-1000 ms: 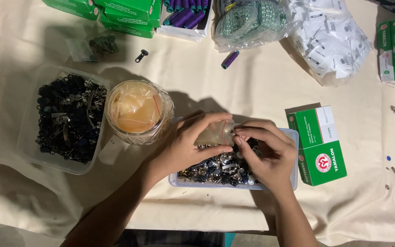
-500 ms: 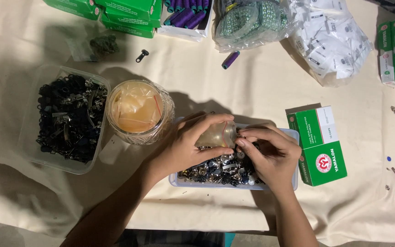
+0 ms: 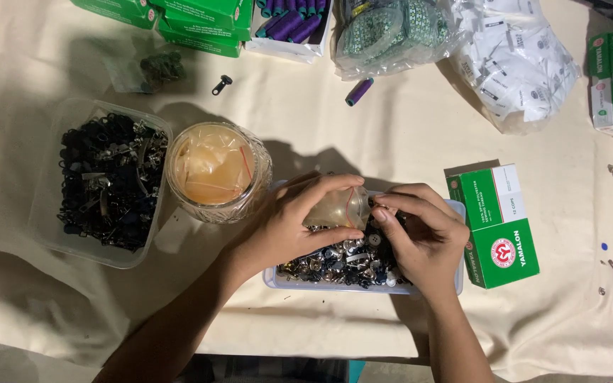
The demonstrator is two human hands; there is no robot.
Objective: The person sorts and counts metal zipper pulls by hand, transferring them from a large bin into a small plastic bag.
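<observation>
My left hand (image 3: 289, 223) grips a small clear plastic bag (image 3: 335, 209) with a red band, held over a shallow white tray (image 3: 455, 213) full of small metal buttons and fasteners (image 3: 342, 259). My right hand (image 3: 420, 230) is beside it, fingertips pinched at the bag's right end, touching it. Both hands hover right above the tray's contents.
A glass jar (image 3: 218, 174) stuffed with clear bags stands left of the tray. Further left is a clear tub of black zipper sliders (image 3: 104, 184). A green and white box (image 3: 498, 223) lies right of the tray. Green boxes, purple spools and bags line the far edge.
The hands and the small bag have shifted slightly; my right fingers have closed in on the bag's right end. Everything else is unmoved.
</observation>
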